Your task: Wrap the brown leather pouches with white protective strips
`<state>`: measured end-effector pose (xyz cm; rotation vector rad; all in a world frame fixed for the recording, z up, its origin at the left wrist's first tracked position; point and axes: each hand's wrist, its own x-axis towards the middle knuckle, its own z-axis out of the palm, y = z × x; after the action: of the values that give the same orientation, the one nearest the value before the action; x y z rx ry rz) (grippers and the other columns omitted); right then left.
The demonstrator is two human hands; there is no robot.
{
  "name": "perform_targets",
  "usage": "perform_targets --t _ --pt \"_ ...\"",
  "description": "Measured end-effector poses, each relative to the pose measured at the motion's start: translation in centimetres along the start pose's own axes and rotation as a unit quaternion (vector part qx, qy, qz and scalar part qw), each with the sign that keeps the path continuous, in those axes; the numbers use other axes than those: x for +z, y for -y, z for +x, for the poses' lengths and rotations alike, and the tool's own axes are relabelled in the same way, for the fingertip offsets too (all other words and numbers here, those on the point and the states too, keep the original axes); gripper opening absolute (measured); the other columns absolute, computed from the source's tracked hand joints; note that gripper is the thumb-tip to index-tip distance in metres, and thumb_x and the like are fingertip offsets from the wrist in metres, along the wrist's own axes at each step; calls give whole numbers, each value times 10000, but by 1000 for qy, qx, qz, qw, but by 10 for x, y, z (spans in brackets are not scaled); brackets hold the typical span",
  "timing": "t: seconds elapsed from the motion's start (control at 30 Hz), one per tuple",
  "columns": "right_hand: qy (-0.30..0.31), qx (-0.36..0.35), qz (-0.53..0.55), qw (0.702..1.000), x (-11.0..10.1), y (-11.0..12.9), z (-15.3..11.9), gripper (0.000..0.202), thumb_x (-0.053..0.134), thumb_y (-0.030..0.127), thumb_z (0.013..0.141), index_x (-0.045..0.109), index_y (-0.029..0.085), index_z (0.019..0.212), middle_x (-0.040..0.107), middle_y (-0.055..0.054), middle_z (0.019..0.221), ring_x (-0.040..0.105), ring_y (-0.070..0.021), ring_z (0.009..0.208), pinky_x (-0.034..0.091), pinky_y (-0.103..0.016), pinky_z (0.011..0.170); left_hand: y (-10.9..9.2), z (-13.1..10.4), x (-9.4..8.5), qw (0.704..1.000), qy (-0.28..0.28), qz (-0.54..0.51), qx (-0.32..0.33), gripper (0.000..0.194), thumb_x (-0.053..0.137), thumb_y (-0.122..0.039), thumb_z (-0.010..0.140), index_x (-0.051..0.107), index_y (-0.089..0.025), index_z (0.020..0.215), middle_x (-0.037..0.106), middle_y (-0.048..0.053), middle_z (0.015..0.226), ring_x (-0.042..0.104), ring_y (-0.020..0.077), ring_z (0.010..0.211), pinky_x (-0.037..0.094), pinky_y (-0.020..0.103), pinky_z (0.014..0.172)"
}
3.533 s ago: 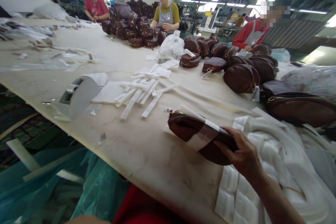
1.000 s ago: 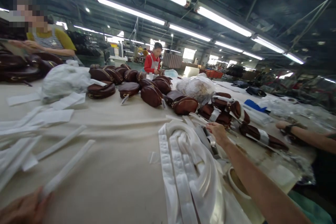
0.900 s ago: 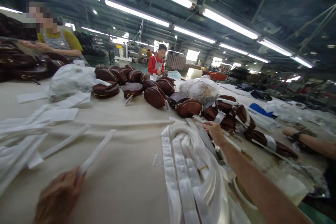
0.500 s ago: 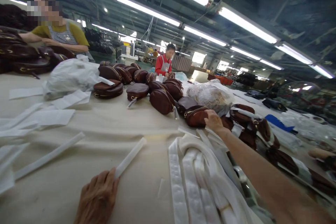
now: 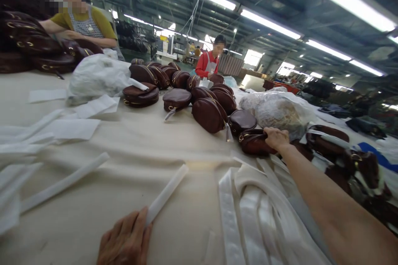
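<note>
My left hand point(image 5: 126, 238) rests low on the cloth-covered table, closed on a narrow white strip point(image 5: 168, 192) that points up and to the right. My right arm reaches far forward. There my right hand point(image 5: 276, 138) pinches the upper edge of a small brown leather bag point(image 5: 256, 143) with a gold zip, which lies on the table. Directly behind that bag is another round brown bag point(image 5: 243, 121). Nearer to me, under my right forearm, lies a bundle of white straps point(image 5: 255, 211).
Several brown bags point(image 5: 208, 114) stand in a row across the table. Plastic bundles sit at the left point(image 5: 98, 76) and right point(image 5: 276, 109). White paper pieces point(image 5: 73, 128) lie at left. Two co-workers, one in yellow sleeves point(image 5: 105, 29) and one in red point(image 5: 203, 64), stand beyond.
The view has swung, so the table's contents sit further right in the picture. My right hand now pinches the bag's upper edge with its fingers drawn together. My left hand still holds the strip.
</note>
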<state>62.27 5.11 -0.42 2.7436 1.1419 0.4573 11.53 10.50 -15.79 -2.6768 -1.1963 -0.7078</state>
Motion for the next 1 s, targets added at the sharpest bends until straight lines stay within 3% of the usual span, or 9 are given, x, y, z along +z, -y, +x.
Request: perform_targets --t 0.13,0.23,0.43,0.5,0.6,0.67,0.8,0.9,1.0 --pt "-50 -52 -28 997 -20 1 -32 249 470 37 681 661 155 787 666 -130 846 570 -240 826 326 -342 705 -4 4 -5 1000 -27 -7 0 305 348 -211 902 612 -189 1054 649 77 932 576 220 839 414 337 725" --pt "-109 -105 -31 988 -39 6 -58 235 463 35 688 655 136 776 657 -137 808 546 -233 784 315 -339 691 -4 4 -4 999 -11 -31 -13 294 362 -217 907 607 -182 1067 639 78 945 575 223 874 414 340 748" --pt "-226 -249 -6 942 -104 34 -117 246 427 38 750 629 178 733 629 -76 757 532 -199 785 337 -342 763 -6 7 -17 985 33 -132 -101 259 402 -212 891 618 -166 1026 631 96 946 579 244 888 455 375 785" --pt "-264 -328 8 907 -128 50 -149 237 435 64 792 617 201 729 627 -45 763 539 -174 800 344 -329 795 -9 8 -26 973 21 -185 -138 221 436 -203 864 630 -159 959 628 99 909 583 248 869 472 390 804" --pt "-346 -486 38 801 -150 81 -206 243 425 90 880 594 211 754 639 -13 789 563 -135 836 366 -302 823 -6 8 -36 960 6 -223 -167 178 481 -200 829 636 -169 908 623 76 864 592 230 859 498 374 814" --pt "-379 -567 74 727 -153 102 -245 251 418 91 910 578 202 751 657 -11 819 583 -128 867 396 -297 834 5 3 -40 955 4 -235 -181 201 518 -214 809 632 -167 969 629 64 889 607 205 866 518 336 805" --pt "-344 -664 173 641 -142 133 -310 275 394 69 916 590 186 762 678 -11 849 629 -139 900 452 -309 892 45 -21 -59 948 -8 -246 -203 367 511 -266 837 554 -124 1173 621 113 1075 629 193 913 533 331 825" --pt "-308 -696 230 606 -136 138 -335 259 402 67 912 613 172 805 683 -28 844 651 -154 934 474 -317 954 63 -37 -100 952 -29 -246 -182 410 462 -293 879 517 -100 1237 573 168 1206 559 248 1113 477 414 950" --pt "-257 -696 258 618 -140 132 -337 217 426 65 909 617 156 862 697 -59 875 631 -181 1047 486 -336 986 49 -35 -148 959 -21 -281 -34 447 574 -369 851 516 -219 1268 527 82 1321 446 222 1263 389 384 1062"
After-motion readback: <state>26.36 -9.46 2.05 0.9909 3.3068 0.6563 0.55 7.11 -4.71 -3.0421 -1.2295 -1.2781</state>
